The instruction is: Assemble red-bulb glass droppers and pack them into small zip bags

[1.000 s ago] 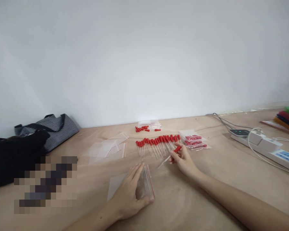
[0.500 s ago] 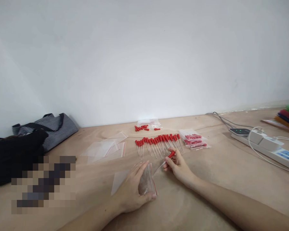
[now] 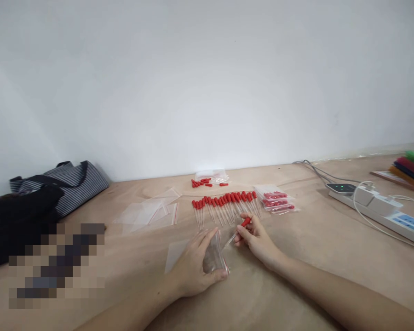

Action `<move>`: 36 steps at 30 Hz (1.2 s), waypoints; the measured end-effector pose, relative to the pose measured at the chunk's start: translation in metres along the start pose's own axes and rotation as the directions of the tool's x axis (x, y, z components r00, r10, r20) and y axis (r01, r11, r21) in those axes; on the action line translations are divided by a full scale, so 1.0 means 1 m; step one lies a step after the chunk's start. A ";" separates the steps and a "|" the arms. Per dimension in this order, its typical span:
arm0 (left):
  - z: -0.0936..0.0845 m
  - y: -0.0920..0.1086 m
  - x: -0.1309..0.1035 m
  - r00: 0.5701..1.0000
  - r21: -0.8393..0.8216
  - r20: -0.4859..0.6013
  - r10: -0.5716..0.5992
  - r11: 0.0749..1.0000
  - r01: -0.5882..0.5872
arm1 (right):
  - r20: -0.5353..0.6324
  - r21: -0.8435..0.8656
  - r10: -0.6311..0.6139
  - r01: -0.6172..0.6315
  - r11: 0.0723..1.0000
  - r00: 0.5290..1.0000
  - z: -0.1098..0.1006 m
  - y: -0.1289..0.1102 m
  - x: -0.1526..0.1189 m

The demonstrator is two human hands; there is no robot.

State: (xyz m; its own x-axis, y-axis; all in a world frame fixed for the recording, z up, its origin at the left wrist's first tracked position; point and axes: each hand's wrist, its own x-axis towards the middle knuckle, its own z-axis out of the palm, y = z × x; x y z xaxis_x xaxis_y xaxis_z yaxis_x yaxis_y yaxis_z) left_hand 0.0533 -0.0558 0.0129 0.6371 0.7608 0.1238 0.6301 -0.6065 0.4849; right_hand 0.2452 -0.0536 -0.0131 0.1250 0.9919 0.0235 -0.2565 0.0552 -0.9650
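Note:
My left hand (image 3: pixel 200 262) spans a clear zip-lock bag (image 3: pixel 214 254), fingers on its far edge and thumb on its near edge, by the red-lined mouth. Between the fingertips of my right hand (image 3: pixel 255 236) is a dropper with a red rubber bulb (image 3: pixel 245 222). Its clear tube (image 3: pixel 230 240) slants down to the left, the tip close to the bag's mouth; whether it touches I cannot tell. Beyond the hands lies a row of red-bulbed droppers (image 3: pixel 224 202), tubes toward me. Right of the row is a stack of bags (image 3: pixel 278 200) with red-bulbed droppers inside.
Flat clear bags (image 3: pixel 152 214) overlap at left. Loose red bulbs (image 3: pixel 202 183) lie near the wall beside another bag (image 3: pixel 212 174). A white power strip (image 3: pixel 382 211) with cables stands at right, coloured items (image 3: pixel 410 170) farther right. A striped bag (image 3: pixel 79 184) and black cloth (image 3: pixel 17 220) sit at left.
My left hand and the zip-lock bag have shifted slightly right, toward the dropper's tip. My right hand holds the dropper nearly still. The view has moved a little.

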 end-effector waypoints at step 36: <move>-0.023 -0.020 -0.016 0.997 0.094 0.055 0.054 0.994 -0.059 | 0.279 -0.614 -0.123 0.275 0.739 0.952 -0.036 -0.012 0.019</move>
State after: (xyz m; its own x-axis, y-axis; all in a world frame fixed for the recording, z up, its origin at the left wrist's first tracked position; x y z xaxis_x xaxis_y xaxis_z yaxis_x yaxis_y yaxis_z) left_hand 0.0204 -0.0506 0.0207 0.6934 0.7134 0.1018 0.6306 -0.6690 0.3934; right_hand 0.2853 -0.0393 -0.0105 -0.1166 0.9699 0.2136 0.4337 0.2432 -0.8676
